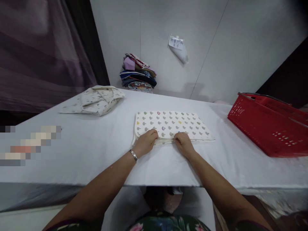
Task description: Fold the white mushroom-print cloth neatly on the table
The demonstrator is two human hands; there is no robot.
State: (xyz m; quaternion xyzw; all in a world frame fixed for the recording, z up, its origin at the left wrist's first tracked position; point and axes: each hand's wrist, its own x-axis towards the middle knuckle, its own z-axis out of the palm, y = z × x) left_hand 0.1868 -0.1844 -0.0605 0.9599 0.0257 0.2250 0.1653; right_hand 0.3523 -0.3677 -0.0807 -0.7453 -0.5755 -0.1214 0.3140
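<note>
A white cloth garment (172, 122) with a grey and coloured mushroom-like print lies folded into a flat rectangle in front of me. My left hand (146, 141), with a silver bracelet at the wrist, pinches the near edge of it left of the middle. A little to the right, my right hand (183, 143) grips the same near edge with curled fingers. Several layers show along that edge between the hands. What kind of garment it is, the folds hide.
A crumpled white printed garment (102, 101) lies at the table's back left. Behind it rises a stack of folded clothes (138, 73). On the right stands a red plastic basket (267, 125). The table (96, 154) has a white cover; a blurred patch hides its left end.
</note>
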